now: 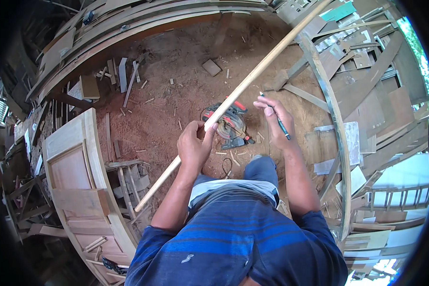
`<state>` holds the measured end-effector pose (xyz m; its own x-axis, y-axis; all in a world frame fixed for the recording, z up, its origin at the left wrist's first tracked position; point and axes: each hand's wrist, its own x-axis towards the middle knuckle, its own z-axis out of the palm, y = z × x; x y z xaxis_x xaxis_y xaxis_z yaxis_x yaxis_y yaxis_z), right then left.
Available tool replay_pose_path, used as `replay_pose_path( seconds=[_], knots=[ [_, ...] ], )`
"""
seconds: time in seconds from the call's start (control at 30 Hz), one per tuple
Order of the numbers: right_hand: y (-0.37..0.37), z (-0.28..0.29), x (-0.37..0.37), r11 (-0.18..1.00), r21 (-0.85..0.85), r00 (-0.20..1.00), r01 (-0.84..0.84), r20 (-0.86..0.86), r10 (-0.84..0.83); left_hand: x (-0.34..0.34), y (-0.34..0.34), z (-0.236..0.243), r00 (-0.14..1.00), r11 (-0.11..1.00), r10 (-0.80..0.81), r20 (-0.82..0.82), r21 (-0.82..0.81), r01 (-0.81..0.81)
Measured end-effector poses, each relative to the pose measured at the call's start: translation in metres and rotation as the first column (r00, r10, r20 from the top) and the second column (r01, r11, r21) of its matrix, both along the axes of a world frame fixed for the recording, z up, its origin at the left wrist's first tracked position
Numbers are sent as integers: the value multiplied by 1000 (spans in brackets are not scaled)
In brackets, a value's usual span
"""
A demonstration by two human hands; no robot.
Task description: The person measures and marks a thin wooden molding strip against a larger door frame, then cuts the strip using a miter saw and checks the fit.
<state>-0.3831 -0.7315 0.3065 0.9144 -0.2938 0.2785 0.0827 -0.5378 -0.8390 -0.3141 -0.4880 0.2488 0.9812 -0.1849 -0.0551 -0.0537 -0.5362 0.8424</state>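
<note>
A long, thin strip of pale wood slants across the view from lower left to upper right. My left hand is closed round it below its middle, thumb on top. To the right of the strip, my right hand holds a dark green pencil between its fingers, its pale tip pointing up and away from me. This hand is apart from the wood. On the ground beneath the strip stands a red and black miter saw, partly hidden by the strip and my left hand.
A panelled wooden door lies at left with loose wood pieces on it. Stacked boards run along the far side. At right, a long curved-looking beam fronts piles of panels. Offcuts litter the dirt floor.
</note>
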Motion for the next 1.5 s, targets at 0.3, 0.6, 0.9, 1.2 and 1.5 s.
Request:
replay_pose_path(
  seconds=[0.3,0.6,0.9,1.2,1.5],
  knots=[
    [-177,40,17,915,161,928,-371,90,360,-28,-142,20,993,996,-92,-75,-1,92],
    [-381,36,6,827,289,868,-482,30,495,-80,-337,37,973,998,-59,-223,-39,52],
    [-448,53,0,773,233,800,-589,35,599,-120,-404,62,972,935,104,212,313,-168],
    [-429,71,-15,721,136,726,-680,-17,688,-156,-401,64,872,944,77,484,246,-220],
    [-382,107,-58,649,-1,646,-760,-105,756,-203,-360,65,662,915,9,749,261,-308]
  ],
)
